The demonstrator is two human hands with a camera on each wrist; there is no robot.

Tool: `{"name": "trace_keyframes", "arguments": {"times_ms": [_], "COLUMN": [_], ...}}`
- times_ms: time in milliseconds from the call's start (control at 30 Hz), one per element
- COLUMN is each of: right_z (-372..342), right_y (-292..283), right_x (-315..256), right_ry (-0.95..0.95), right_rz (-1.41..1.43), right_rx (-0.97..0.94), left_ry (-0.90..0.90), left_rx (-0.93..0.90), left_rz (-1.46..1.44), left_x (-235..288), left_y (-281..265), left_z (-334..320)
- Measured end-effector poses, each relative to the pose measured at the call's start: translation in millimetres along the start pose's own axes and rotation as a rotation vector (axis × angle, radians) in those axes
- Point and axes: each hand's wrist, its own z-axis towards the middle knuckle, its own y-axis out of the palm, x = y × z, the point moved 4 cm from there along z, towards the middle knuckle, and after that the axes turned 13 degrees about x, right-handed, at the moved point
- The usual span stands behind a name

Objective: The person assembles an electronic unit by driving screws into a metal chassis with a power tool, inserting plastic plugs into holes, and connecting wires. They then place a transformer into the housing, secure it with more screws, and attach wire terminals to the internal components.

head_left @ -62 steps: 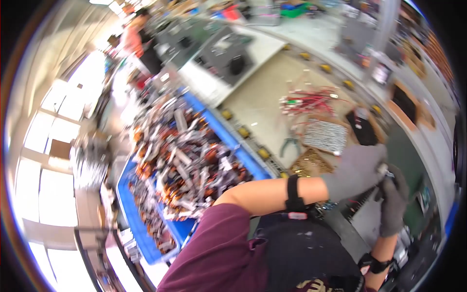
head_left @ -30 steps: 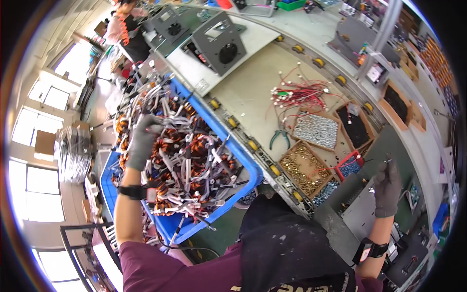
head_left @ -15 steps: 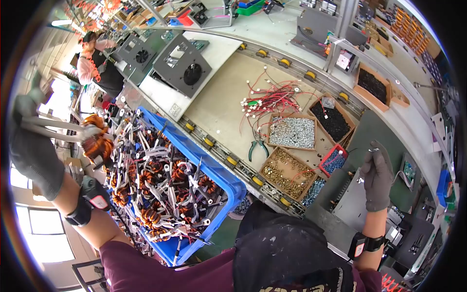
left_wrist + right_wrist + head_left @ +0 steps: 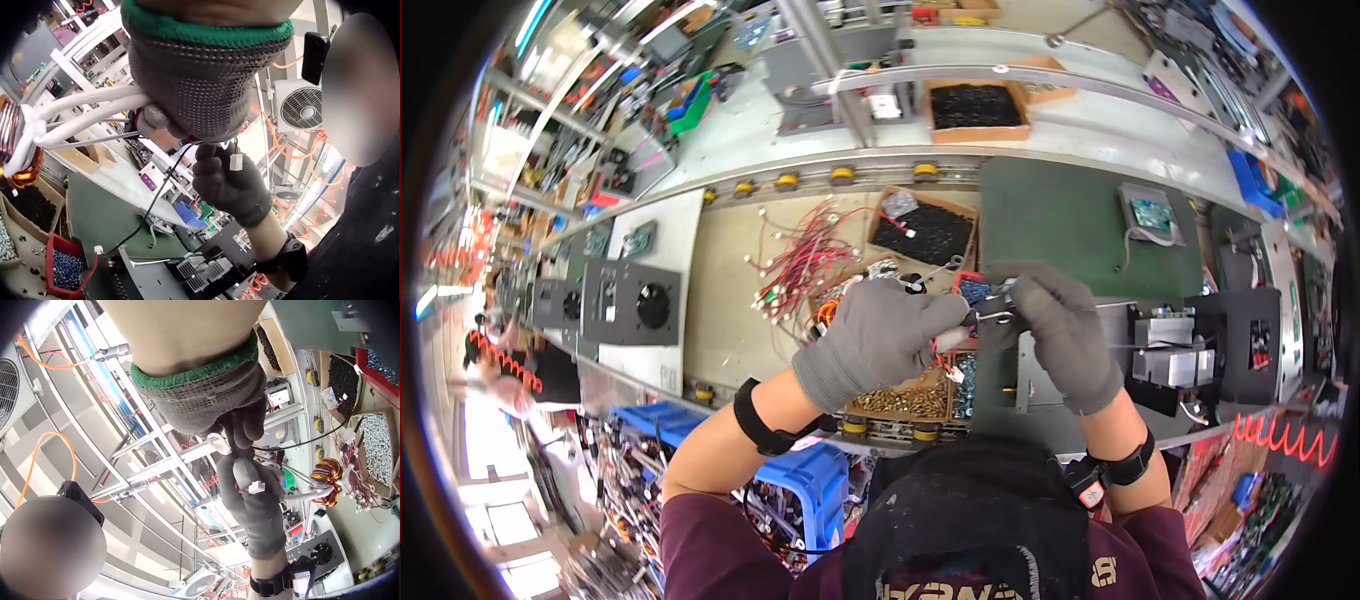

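In the head view my gloved left hand (image 4: 890, 330) grips the white leads (image 4: 94, 103) of a copper-wound coil (image 4: 22, 150), which hangs beside that hand. A ring terminal (image 4: 219, 442) shows between the two hands in the right wrist view. My gloved right hand (image 4: 1060, 340) faces the left one, its bent fingers pinching a small metal piece (image 4: 1006, 290) near the lead ends. The fingers mostly hide this piece, so I cannot tell its kind. A small white connector (image 4: 235, 162) on a thin wire dangles by the left hand.
Below the hands lie boxes of brass fasteners (image 4: 900, 402) and black parts (image 4: 930, 235), plus red wires (image 4: 800, 250). On the right is a metal chassis (image 4: 1170, 350) by a green mat (image 4: 1050, 220). A blue bin (image 4: 825, 490) of coils stands at lower left.
My left hand reached into the blue bin, lifted out a coil by its leads and brought it across to the right hand. The head view has swung right, towards the bench.
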Motion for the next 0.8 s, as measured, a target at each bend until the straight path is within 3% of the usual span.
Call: {"name": "trace_keyframes", "arguments": {"times_ms": [167,367,467,533,567,600,633,667,700,767,800], "right_z": [7,4,8,8,6,4,0,-4,-10,-18,-18], "right_y": [-22,-19,-13,-11,-12,-15,-16,-19,-20,-20,-21], "right_x": [5,12,4,-6,-7,-12,-17,-19,-24,-28,-26], "right_ry": [0.095,0.176,0.132,0.004,0.003,-0.116,-0.234,-0.232,-0.322,-0.532,-0.528], "right_rz": [-0.049,0.016,-0.087,-0.238,-0.240,-0.322,-0.402,-0.403,-0.422,-0.491,-0.493], "right_rx": [-0.038,-0.084,-0.025,-0.024,-0.032,-0.046,-0.060,-0.070,-0.096,-0.147,-0.137], "left_ry": [0.034,-0.050,-0.182,-0.269,-0.487,-0.521,-0.872,-1.126,-1.023,-1.613,-1.682], "left_rx": [-0.010,-0.030,-0.002,0.119,0.162,0.274,0.387,0.501,0.555,0.158,0.011], "left_rz": [-0.013,0.083,0.020,-0.203,-0.450,-0.667,-0.664,-0.649,-0.464,-0.610,-0.782], "left_x": [-4,-1,-1,-6,-19,-46,-84,-118,-138,-142,-124], "left_y": [25,30,30,28,30,29,32,32,35,58,78], "left_z": [17,18,13,3,-8,-22,-45,-74,-95,-137,-152]}}
